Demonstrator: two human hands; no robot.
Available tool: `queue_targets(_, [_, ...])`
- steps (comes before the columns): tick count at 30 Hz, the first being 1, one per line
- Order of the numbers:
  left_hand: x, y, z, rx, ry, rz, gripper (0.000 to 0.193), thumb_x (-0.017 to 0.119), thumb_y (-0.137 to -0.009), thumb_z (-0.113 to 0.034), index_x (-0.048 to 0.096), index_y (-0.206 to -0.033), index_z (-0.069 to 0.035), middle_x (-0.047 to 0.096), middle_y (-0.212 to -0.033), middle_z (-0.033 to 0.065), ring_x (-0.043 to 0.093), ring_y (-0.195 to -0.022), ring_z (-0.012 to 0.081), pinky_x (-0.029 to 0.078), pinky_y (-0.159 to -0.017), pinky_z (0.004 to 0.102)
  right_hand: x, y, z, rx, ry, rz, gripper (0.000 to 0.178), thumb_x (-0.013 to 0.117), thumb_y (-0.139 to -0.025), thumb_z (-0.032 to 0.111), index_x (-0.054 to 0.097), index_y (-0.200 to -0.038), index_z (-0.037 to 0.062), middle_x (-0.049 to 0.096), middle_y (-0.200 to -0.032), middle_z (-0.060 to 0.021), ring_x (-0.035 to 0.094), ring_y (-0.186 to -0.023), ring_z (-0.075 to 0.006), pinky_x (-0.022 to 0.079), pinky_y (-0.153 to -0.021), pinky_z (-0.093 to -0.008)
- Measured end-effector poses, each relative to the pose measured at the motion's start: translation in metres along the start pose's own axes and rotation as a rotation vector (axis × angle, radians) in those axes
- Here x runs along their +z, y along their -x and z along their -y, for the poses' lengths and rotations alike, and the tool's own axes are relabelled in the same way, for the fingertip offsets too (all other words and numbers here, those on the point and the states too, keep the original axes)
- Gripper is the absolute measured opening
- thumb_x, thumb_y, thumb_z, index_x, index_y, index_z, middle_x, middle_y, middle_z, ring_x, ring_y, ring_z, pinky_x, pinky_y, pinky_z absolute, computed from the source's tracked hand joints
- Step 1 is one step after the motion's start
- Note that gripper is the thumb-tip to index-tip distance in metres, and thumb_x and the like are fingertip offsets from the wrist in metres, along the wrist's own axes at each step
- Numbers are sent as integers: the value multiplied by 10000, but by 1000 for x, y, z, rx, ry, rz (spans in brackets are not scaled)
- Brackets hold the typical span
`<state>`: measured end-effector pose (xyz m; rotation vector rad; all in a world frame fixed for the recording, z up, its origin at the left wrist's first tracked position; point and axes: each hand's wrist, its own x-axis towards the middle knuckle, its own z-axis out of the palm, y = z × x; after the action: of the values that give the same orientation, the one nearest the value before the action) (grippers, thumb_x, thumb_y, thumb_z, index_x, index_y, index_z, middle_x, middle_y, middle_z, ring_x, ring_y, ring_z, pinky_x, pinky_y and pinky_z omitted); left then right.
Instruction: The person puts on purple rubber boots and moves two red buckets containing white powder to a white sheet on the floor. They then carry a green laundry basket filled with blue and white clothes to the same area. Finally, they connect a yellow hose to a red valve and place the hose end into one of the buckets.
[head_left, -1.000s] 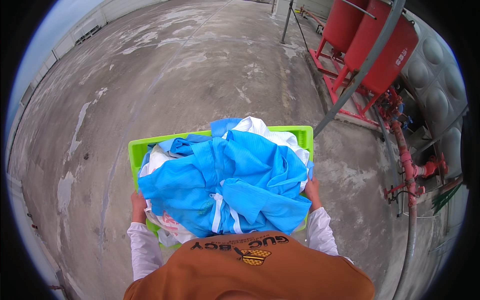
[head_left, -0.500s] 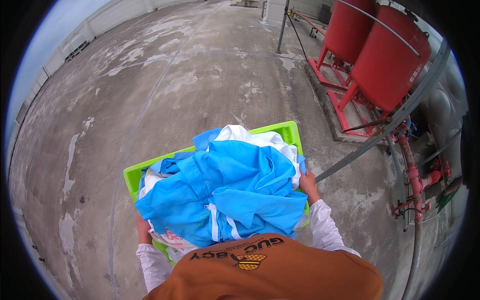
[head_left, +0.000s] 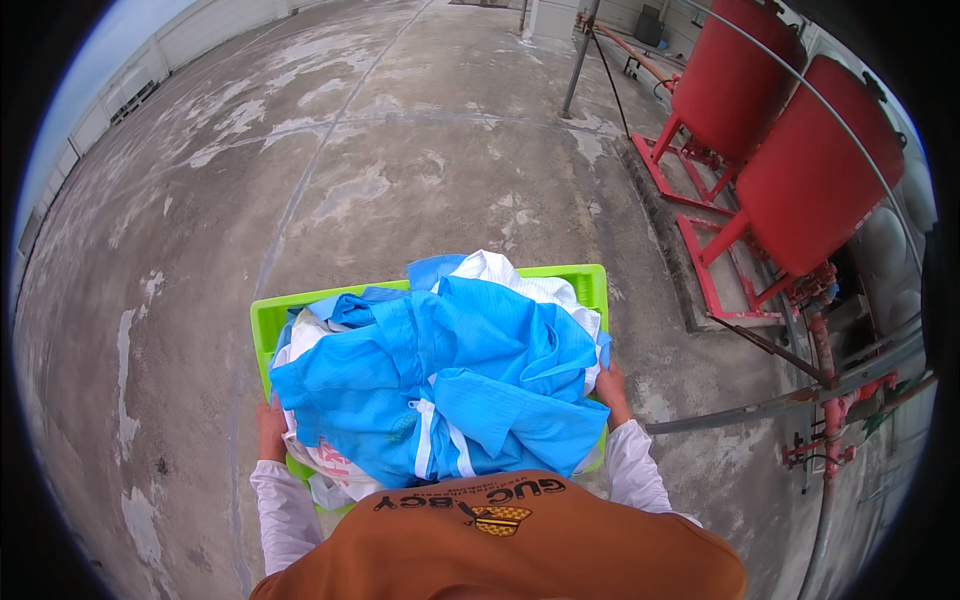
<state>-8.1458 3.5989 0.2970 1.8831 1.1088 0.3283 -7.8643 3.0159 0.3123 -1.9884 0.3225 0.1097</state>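
Note:
A bright green plastic basket [head_left: 585, 284] is held in front of my body, heaped with clothes. Blue garments [head_left: 465, 370] with white trim lie on top. Behind them a white striped garment [head_left: 490, 269] bunches up, and a white plastic bag [head_left: 335, 466] with red print shows at the near left. My left hand [head_left: 271, 430] grips the basket's left side. On the right side, my right hand [head_left: 612, 392] is closed round the rim, close to a blue edge of cloth. The fingertips of both hands are mostly hidden beneath the basket and clothes.
Two red tanks [head_left: 820, 165] on red stands rise at the right, with red pipes [head_left: 833, 425] below them. A grey metal bar [head_left: 740, 409] slants across near my right arm. Stained concrete floor [head_left: 400, 180] stretches ahead to a low wall at the far left.
The tanks and metal bar have shifted in view toward the right and lower edge as I move forward. The basket sits more level, and more of my left hand shows.

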Motion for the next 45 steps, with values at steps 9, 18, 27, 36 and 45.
queue_targets(9, [100, -245, -48, 178, 170, -84, 401, 535, -826, -293, 578, -930, 92, 608, -919, 282, 609, -859, 337, 441, -683, 451, 130, -222, 78, -48, -84, -4, 277, 550, -838, 263, 627, -946, 20, 653, -857, -148, 625, -784, -228, 456, -685, -347])
queue_targets(18, [190, -407, -153, -86, 163, -74, 401, 531, -832, -297, 573, -944, 86, 615, -930, 258, 607, -857, 311, 444, -700, 448, 236, -422, 172, -132, 100, -20, 284, 552, -832, 267, 616, -931, 8, 638, -795, -152, 605, -726, -231, 444, -654, -354])
queue_targets(27, [262, -656, -290, 114, 160, 97, 395, 506, -855, -287, 576, -899, 99, 629, -839, 233, 615, -770, 301, 448, -638, 410, 344, -562, 262, 60, 2, -36, 256, 529, -840, 204, 611, -970, -1, 637, -825, -143, 607, -743, -221, 454, -646, -343])
queue_targets(36, [370, -880, -390, 98, 165, 101, 329, 505, -843, -231, 597, -925, 74, 643, -847, 211, 617, -771, 244, 457, -627, 387, 463, -769, 356, 76, 27, -82, 268, 543, -837, 245, 619, -921, 3, 642, -831, -132, 606, -789, -226, 443, -684, -344])
queue_targets(45, [448, -1041, -478, 71, 288, 46, 348, 513, -847, -255, 593, -969, 61, 637, -895, 218, 619, -811, 284, 468, -669, 387, 574, -991, 438, 14, 121, -34, 313, 553, -828, 310, 624, -906, 15, 643, -817, -123, 609, -756, -219, 447, -665, -336])
